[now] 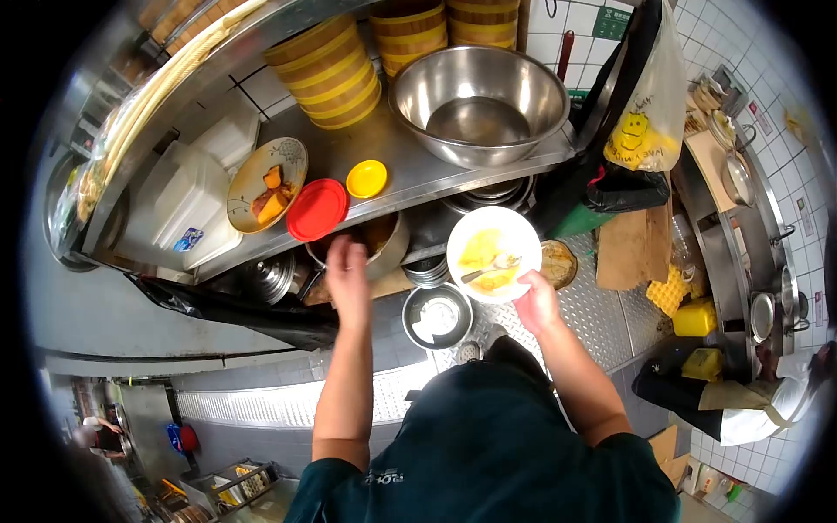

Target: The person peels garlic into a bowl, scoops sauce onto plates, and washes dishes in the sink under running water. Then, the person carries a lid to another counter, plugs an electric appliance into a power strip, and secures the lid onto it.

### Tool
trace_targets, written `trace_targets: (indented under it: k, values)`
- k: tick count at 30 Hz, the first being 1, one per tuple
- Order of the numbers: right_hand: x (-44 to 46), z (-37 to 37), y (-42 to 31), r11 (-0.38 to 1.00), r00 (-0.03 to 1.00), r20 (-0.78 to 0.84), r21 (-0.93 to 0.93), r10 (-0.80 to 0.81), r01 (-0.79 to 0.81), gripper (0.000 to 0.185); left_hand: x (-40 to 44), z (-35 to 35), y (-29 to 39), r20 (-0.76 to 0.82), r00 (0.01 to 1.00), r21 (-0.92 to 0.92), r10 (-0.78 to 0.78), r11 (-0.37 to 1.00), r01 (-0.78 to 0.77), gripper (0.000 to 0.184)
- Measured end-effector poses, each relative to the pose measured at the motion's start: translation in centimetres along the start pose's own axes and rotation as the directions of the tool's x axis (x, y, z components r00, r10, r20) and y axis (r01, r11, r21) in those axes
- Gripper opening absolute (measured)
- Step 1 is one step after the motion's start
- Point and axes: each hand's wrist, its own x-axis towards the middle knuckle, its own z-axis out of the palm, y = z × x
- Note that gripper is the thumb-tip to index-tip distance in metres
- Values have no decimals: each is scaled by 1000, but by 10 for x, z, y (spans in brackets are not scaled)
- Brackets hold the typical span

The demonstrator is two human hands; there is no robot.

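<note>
While the right hand point(539, 303) pinches the near right rim of a white bowl point(521, 225) holding yellow food point(478, 248) and a spoon point(493, 268), the left hand point(350, 283) is over the near left of a pot point(392, 248) (too blurred to tell whether its fingers close on anything). Farther off, a red disc point(316, 209) and yellow disc point(367, 179) rest on the shelf point(344, 144), left of a steel basin point(475, 153).

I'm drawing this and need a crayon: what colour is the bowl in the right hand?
The bowl is white; the head view shows it best.
</note>
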Motion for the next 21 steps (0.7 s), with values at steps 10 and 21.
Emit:
trace_targets:
  k: [10,21]
  values:
    - [36,32,-1,952,978,182,-269,-101,148,74,-72,82,73,663,730,630,170,401,-665,20]
    - [77,30,-1,759,919,341,-539,-198,364,73,-55,71,72,597,739,616,313,410,-672,7]
